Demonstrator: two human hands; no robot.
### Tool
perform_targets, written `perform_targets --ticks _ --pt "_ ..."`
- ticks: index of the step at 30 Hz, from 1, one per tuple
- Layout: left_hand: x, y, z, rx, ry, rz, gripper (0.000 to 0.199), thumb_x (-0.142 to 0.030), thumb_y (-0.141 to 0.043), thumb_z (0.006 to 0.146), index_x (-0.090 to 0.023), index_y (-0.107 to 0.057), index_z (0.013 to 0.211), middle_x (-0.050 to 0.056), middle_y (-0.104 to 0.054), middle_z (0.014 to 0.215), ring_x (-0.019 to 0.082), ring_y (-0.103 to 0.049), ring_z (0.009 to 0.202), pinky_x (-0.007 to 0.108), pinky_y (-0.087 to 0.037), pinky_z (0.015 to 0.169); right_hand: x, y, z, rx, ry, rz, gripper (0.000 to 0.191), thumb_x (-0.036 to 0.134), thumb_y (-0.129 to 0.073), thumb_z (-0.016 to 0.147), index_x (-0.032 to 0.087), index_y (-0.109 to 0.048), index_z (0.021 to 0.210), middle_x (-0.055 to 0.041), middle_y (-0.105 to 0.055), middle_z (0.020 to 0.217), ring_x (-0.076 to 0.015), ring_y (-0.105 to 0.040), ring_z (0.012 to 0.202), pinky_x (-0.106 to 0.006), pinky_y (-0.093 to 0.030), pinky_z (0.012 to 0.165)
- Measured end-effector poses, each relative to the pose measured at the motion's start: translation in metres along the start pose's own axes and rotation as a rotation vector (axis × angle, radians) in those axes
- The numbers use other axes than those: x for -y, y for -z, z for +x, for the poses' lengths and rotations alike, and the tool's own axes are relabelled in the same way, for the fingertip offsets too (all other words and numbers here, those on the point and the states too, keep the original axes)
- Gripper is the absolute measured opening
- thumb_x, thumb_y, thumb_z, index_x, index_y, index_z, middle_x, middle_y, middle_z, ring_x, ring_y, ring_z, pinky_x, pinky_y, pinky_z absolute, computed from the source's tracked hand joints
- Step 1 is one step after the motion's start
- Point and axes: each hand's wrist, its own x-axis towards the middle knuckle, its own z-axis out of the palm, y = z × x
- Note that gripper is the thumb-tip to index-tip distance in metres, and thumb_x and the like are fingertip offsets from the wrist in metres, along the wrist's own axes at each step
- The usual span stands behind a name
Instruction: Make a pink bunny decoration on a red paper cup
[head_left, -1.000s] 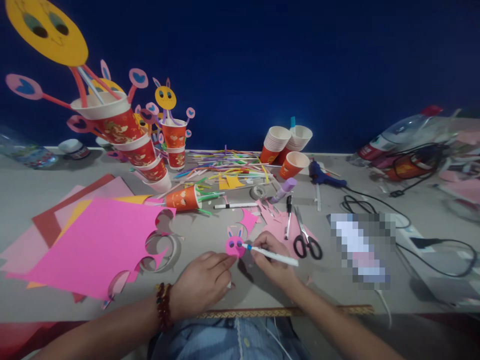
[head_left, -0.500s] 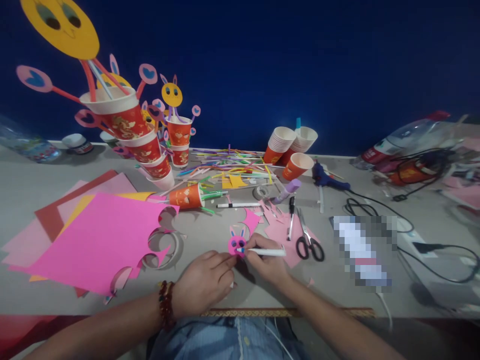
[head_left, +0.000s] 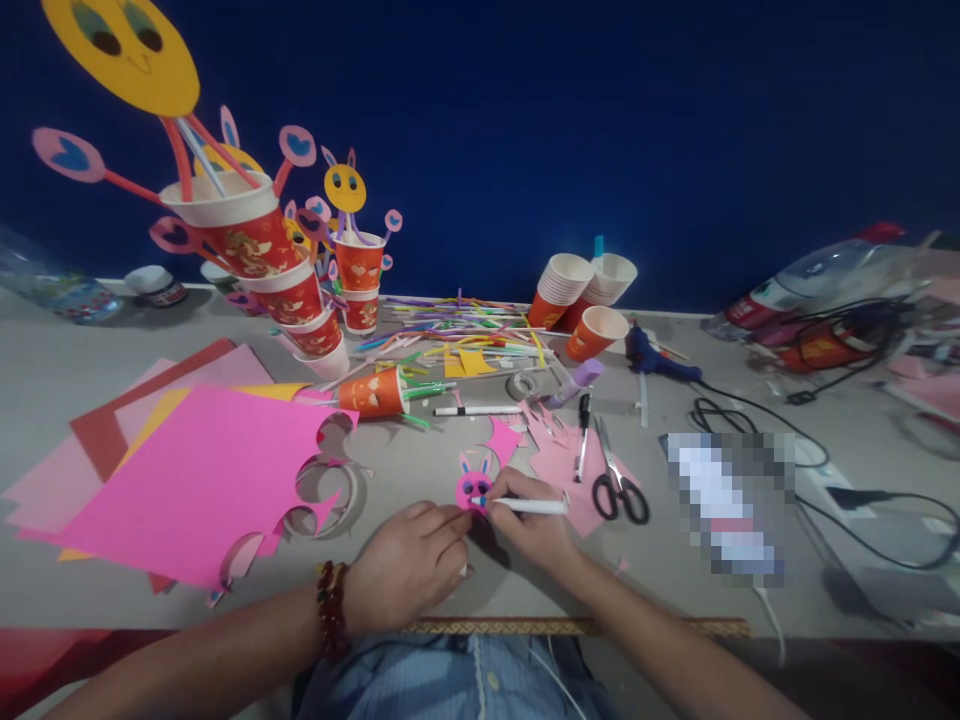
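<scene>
A small pink paper rabbit face [head_left: 466, 480] with two ears and dark eyes lies on the table in front of me. Fingertips of my left hand [head_left: 412, 560] press its lower left edge against the tabletop, the fingers close together. A small white bit shows beneath that hand, too little of it to name. My right hand [head_left: 525, 515] grips a white marker [head_left: 536, 505], its blue tip on the lower part of the face. Pink paper scraps [head_left: 559, 455], black-handled scissors [head_left: 619, 490] and a black-capped pen [head_left: 582, 435] lie beyond my right hand.
Coloured paper sheets [head_left: 195, 480] and a tape roll [head_left: 349, 500] lie left. Cup figures [head_left: 259, 235] stand behind them. Across the back are pipe cleaners [head_left: 457, 320], stacked paper cups [head_left: 555, 285] and a blue glue gun [head_left: 660, 362]. Black cables [head_left: 750, 410] run along the right.
The marker tip has shifted very slightly on the pink face. My left hand stays in place, and the things on the table have not moved.
</scene>
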Motion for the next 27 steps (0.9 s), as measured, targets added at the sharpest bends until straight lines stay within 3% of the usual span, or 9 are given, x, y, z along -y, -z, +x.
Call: perform_targets --ticks 14,27 --pt "-0.0013 0.0027 0.0007 0.024 0.000 0.002 0.017 -0.028 -0.053 0.094 -0.016 -0.064 0.089 0.009 -0.067 0.121 0.021 -0.058 0.113 0.035 -0.046 0.091 0.0014 0.0006 0.0000 -0.025 0.002 0.007 0.016 0.012 -0.050 0.074 0.021 -0.052 0.061 0.0036 -0.051 0.058 -0.0124 -0.046 0.053 -0.023 -0.036 0.053" --pt "-0.0004 -0.0011 -0.0010 0.019 0.007 -0.013 0.014 -0.028 -0.056 0.092 -0.016 -0.064 0.091 0.009 -0.067 0.120 0.021 -0.056 0.114 0.035 -0.045 0.093 -0.0014 -0.0005 -0.0003 0.031 0.002 0.013 0.013 0.013 -0.052 0.075 0.020 -0.055 0.064 0.0036 -0.053 0.061 -0.0121 -0.048 0.056 -0.023 -0.037 0.055"
